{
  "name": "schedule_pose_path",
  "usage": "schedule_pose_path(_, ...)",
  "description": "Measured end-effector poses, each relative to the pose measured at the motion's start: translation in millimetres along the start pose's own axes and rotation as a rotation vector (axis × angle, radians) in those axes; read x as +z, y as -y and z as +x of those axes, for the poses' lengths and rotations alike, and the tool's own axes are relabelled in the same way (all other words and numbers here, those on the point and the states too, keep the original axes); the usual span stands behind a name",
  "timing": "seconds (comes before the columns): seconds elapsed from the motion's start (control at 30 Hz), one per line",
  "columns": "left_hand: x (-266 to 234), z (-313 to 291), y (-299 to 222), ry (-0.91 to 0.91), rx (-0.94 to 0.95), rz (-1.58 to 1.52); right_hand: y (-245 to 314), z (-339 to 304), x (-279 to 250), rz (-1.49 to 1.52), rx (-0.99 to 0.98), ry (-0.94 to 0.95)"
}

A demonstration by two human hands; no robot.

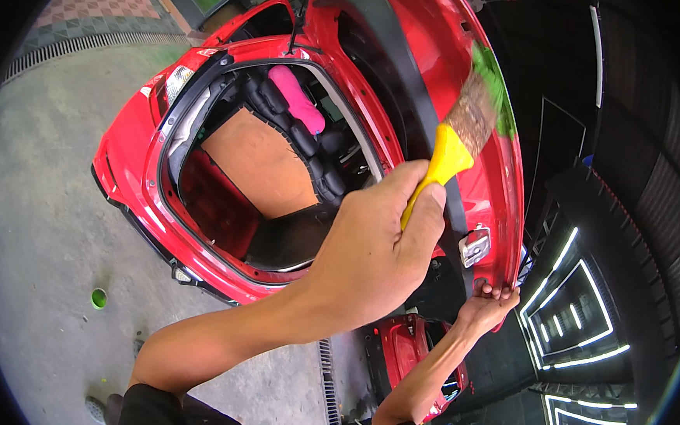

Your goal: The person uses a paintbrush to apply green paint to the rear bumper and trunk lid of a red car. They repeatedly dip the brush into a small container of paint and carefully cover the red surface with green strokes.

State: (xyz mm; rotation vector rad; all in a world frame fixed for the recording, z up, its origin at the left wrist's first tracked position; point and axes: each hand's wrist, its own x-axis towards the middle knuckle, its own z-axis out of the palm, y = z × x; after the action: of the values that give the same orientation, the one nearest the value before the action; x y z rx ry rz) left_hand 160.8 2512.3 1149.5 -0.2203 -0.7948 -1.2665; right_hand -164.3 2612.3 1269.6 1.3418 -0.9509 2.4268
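My left hand [388,247] is closed round the yellow handle of a wide paintbrush [446,158]. Its brown, wet-looking bristles lie over the inner face of a raised red car tailgate [424,42]. A bright green patch [492,78] shows on the tailgate beside the bristle tips; whether it is a reflection I cannot tell. Lower on the right, my right hand [490,306] grips the tailgate's edge with its fingers curled over it, close to the metal latch [475,247]. Black trim [397,37] runs along the tailgate.
The red car's [137,149] open boot holds a tan board [261,161], with a pink cushion [296,101] on the black seats behind. A green cup [99,298] stands on the concrete floor [36,217]. Another red car [401,356] is lower down; lit ceiling panels [575,313] hang at right.
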Motion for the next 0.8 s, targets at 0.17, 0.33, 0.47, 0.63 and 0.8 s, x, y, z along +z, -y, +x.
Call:
schedule_pose_path(0.17,-2.3,-2.7,-10.4,-0.042,0.061,0.042,0.5,1.7,-1.2,0.002,0.033,-0.012)
schedule_pose_path(0.33,-6.5,-0.6,-11.7,-0.018,0.01,0.096,2.2,4.0,-5.0,0.007,0.035,-0.009)
schedule_pose_path(0.47,-9.2,0.3,-21.7,-0.051,0.042,0.081,1.2,0.9,1.5,0.022,0.033,-0.034)
schedule_pose_path(0.63,-3.6,-9.8,-27.7,-0.059,0.015,0.092,3.1,-0.5,0.7,0.013,0.046,-0.054)
schedule_pose_path(0.8,-6.6,1.7,-21.3,0.014,0.043,0.116,3.1,-4.3,5.4,0.019,0.055,-0.066)
